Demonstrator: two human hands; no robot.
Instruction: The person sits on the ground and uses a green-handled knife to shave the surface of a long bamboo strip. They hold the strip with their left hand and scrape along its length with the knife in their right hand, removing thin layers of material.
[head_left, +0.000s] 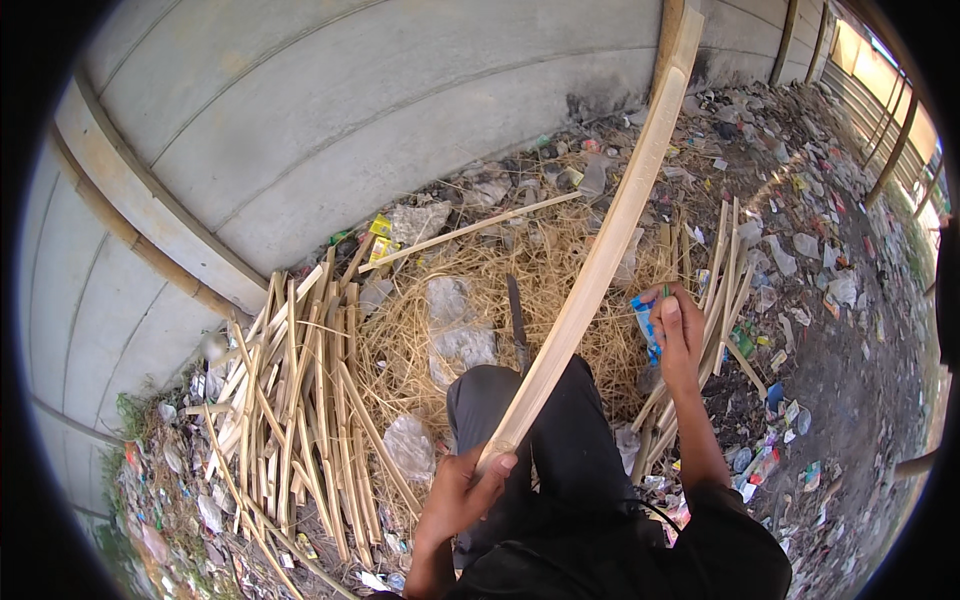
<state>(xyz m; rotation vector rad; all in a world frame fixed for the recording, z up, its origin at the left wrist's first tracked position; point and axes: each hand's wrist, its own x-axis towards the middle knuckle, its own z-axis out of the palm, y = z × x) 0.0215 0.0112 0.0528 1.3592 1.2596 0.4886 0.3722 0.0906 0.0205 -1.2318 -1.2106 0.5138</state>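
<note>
Left hand (462,492): grip clenched around the near end of a long split bamboo slat (600,250). The slat runs up and to the right from the hand, crossing over the person's dark-trousered knee (560,420), and its far end leans against the grey concrete wall (330,110); the very tip is cut off at the top edge of the view. The thumb lies on the slat's pale inner face.

Right hand (678,330): raised beside the slat, apart from it, grip closed on a small blue-and-white packet (645,325) and what looks like a thin green stick or pen; the latter is too small to identify. Fingers mostly hidden behind the back of the hand.

A dark blade (517,322), probably a knife or machete, lies on the heap of dry straw-like shavings (480,290) just beyond the knee; its handle is hidden behind the leg.

Left of the leg: a pile of cut bamboo strips (300,400) on the ground. Right of the right forearm: a smaller bundle of strips (725,290), partly covered by the arm. Scattered plastic litter (800,250) covers the earth further right; individual items not resolvable.
</note>
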